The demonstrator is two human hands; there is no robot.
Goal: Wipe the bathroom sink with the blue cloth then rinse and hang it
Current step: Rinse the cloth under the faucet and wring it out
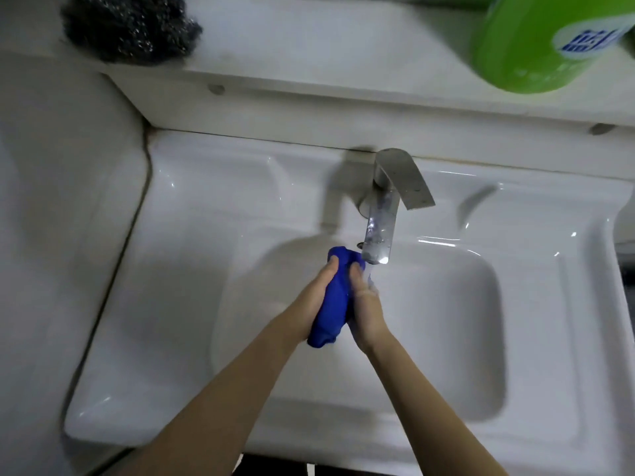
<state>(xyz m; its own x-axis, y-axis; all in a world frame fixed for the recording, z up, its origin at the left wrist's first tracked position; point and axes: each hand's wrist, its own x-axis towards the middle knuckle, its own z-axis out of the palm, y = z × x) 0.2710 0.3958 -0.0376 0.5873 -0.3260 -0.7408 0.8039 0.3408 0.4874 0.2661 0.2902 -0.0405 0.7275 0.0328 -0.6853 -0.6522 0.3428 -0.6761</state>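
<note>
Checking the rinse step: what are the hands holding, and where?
The blue cloth, bunched: left hand grips its left side, right hand its right side.

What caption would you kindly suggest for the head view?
The left hand and right hand grip the bunched blue cloth by the faucet, over the white sink.

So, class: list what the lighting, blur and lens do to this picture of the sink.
Head view: the wide lens bows the sink's straight edges. Head view: the green bottle and steel scourer on the shelf are blurred, the blue cloth fairly sharp. Head view: the tap throws a shadow leftwards, and glare streaks the glaze to its right.
</note>
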